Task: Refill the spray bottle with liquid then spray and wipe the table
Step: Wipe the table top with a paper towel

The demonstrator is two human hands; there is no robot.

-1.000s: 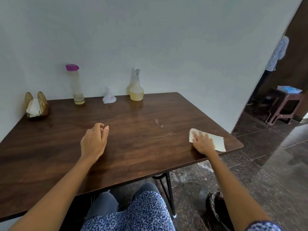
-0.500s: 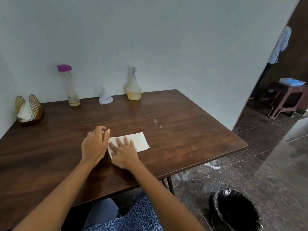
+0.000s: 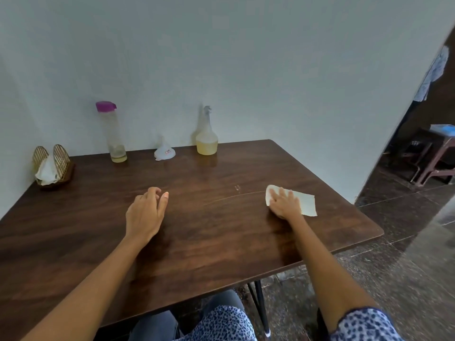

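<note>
Spray bottle [image 3: 206,141] stands at the back of the tabletop [image 3: 197,242], close to the wall, with yellow liquid in its round bottom. We use it as our landmark. Just left of the spray bottle lies a small white funnel [image 3: 164,151]. Further left of it stands a tall clear bottle [image 3: 113,134] with a purple cap and only a little liquid at the bottom. Far left of the spray bottle, in the corner, sits a gold napkin holder [image 3: 52,166] with napkins in it.

We think the filling is done, because the spray bottle has liquid in it. We think we are now at the wiping step.

Our right hand [image 3: 284,205] is in front of the spray bottle and off to the right, near the edge of the tabletop. Its fingers are spread flat and press down on a white paper napkin [image 3: 305,205]. Our left hand [image 3: 147,212] is in front of the spray bottle and a bit to the left. It rests on the wood with loose fingers and holds nothing.

Next, we should slide the napkin across the wood with a flat, steady push. We should keep it pressed down so it does not bunch up or slip off the edge. We cannot tell which parts are wet.
</note>
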